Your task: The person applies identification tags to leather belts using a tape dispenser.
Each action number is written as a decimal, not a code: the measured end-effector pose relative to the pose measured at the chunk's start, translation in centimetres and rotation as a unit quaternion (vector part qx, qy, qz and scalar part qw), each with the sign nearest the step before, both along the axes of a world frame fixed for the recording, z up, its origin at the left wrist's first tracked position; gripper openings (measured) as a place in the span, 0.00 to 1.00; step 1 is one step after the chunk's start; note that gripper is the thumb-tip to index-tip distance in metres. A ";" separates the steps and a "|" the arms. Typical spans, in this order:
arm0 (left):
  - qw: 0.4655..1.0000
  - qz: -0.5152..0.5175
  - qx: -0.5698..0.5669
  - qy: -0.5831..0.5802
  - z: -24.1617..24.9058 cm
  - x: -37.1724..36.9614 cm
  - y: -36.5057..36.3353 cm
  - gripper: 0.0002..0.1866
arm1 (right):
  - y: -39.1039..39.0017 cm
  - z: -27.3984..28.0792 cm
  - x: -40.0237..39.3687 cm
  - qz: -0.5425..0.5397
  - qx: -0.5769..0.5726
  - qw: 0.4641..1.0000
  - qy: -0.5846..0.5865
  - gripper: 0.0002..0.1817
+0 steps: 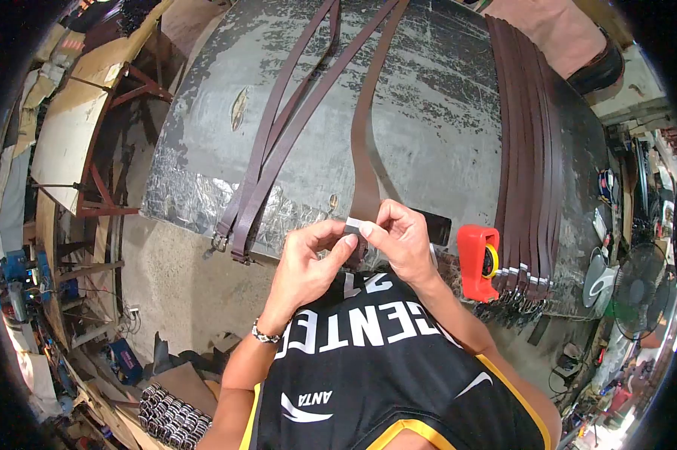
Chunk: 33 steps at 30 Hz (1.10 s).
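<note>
A brown belt strap [367, 169] runs from the far side of the table down to my hands, its near end between them. My left hand [313, 259] pinches the strap from the left with thumb and forefinger. From the right, my right hand [400, 244] presses its thumb and bent forefinger on the same spot. A small white strip [355, 223] lies across the strap there, between my thumb tips. Fingers cover part of the strap's end. Beside my right hand is a black phone-like slab [434, 226]. A red tape dispenser [474, 262] with a yellow-centred roll stands farther right.
Several brown belts [529, 150] hang side by side over the worn dark table [436, 105], white strips near their buckles. More straps [278, 142] lie to the left, buckles at the edge. A wooden board [79, 135] on a red frame stands left; a fan [638, 289] stands right.
</note>
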<state>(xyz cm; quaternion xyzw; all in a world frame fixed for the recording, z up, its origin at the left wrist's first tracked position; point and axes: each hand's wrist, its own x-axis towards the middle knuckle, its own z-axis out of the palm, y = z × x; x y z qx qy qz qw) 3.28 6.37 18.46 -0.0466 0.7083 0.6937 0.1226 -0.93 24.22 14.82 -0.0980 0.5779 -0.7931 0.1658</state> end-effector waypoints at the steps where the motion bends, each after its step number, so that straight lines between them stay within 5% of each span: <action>1: 1.000 0.006 0.006 0.000 -0.1 0.0 0.0 0.09 | 0.0 0.0 0.0 -0.001 -0.001 1.000 0.001 0.09; 10: 0.993 0.061 0.097 -0.038 -1.3 -0.5 0.1 0.07 | 1.8 0.6 -0.3 0.028 0.078 0.990 -0.117 0.09; 18: 0.996 0.082 0.029 -0.021 -2.6 -0.7 -0.5 0.03 | 14.3 -1.0 2.6 -0.180 0.207 0.952 -0.133 0.10; 23: 0.994 0.101 0.036 -0.018 -3.2 -1.0 0.1 0.06 | 25.9 0.2 7.6 -0.327 0.406 0.844 -0.131 0.10; 26: 0.993 0.091 0.069 -0.001 -4.2 -1.2 -0.1 0.05 | 31.7 -1.2 10.9 -0.294 0.497 0.799 -0.167 0.11; 33: 0.994 0.078 0.075 -0.006 -3.1 -1.9 1.1 0.05 | 32.6 -5.2 14.6 -0.198 0.519 0.815 -0.166 0.10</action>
